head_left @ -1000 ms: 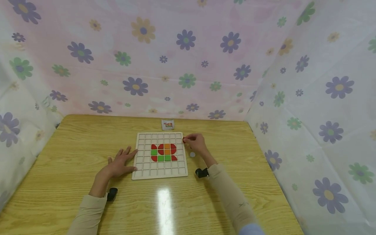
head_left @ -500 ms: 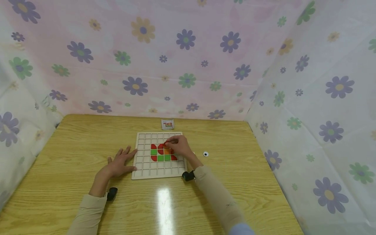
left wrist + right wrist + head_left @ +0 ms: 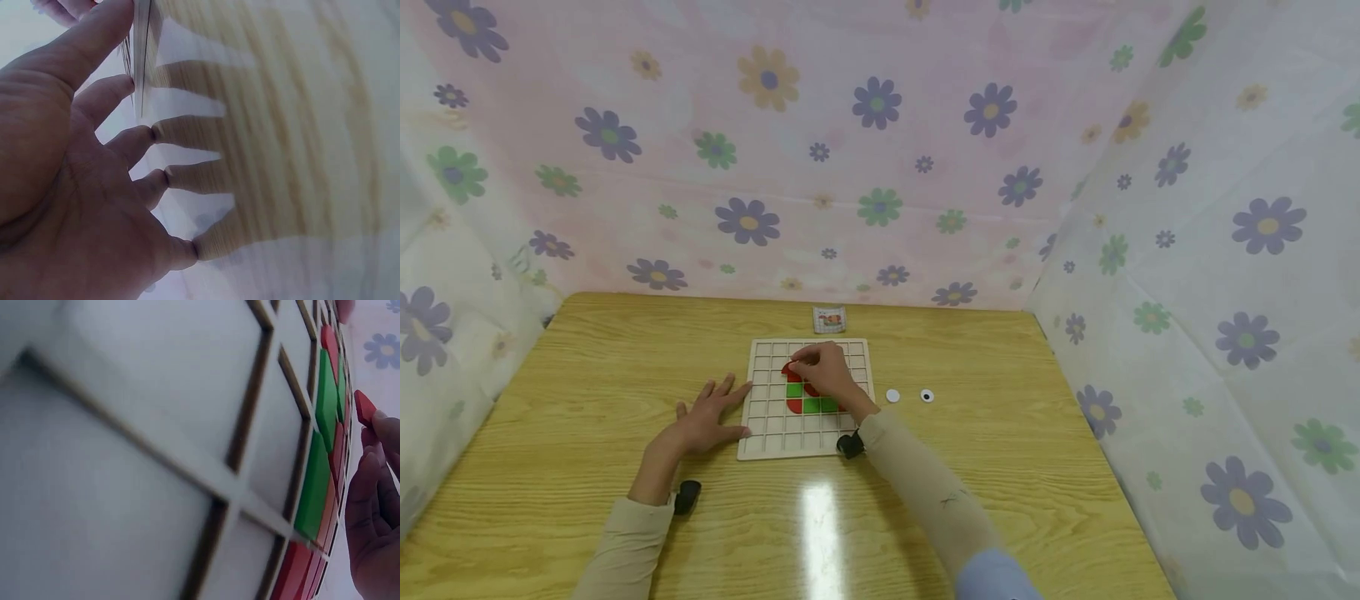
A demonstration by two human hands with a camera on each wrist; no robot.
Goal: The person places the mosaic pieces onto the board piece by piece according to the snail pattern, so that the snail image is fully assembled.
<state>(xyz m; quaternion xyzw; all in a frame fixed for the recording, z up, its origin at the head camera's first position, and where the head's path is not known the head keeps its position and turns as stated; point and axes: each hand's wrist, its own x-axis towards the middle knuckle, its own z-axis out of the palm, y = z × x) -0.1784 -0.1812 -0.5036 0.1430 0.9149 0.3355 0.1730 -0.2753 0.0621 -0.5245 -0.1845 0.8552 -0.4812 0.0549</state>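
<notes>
My right hand [image 3: 824, 369] is over the pale gridded wooden board [image 3: 767, 439], pinching a small red tile [image 3: 364, 409] between thumb and fingertips. In the head view the tile sits at the upper left of the coloured tiles. Green tiles [image 3: 812, 405] and red tiles [image 3: 795, 407] lie in the grid's cells, partly hidden under the right hand. My left hand [image 3: 706, 418] rests at the board's left edge with fingers spread; its thumb and index fingertips meet that edge. In the left wrist view the left fingertips [image 3: 181, 253] press on the table.
Behind the board lies a small picture card [image 3: 830, 320]. Right of the board are a plain white disc [image 3: 892, 396] and a googly eye [image 3: 927, 397]. All stand on a wooden table [image 3: 1000, 467], with flowered cloth [image 3: 880, 150] around its back and sides.
My right hand has carried the red tile leftward from the board's right edge across the placed tiles. The googly eye and white disc are now uncovered. The left hand has stayed put.
</notes>
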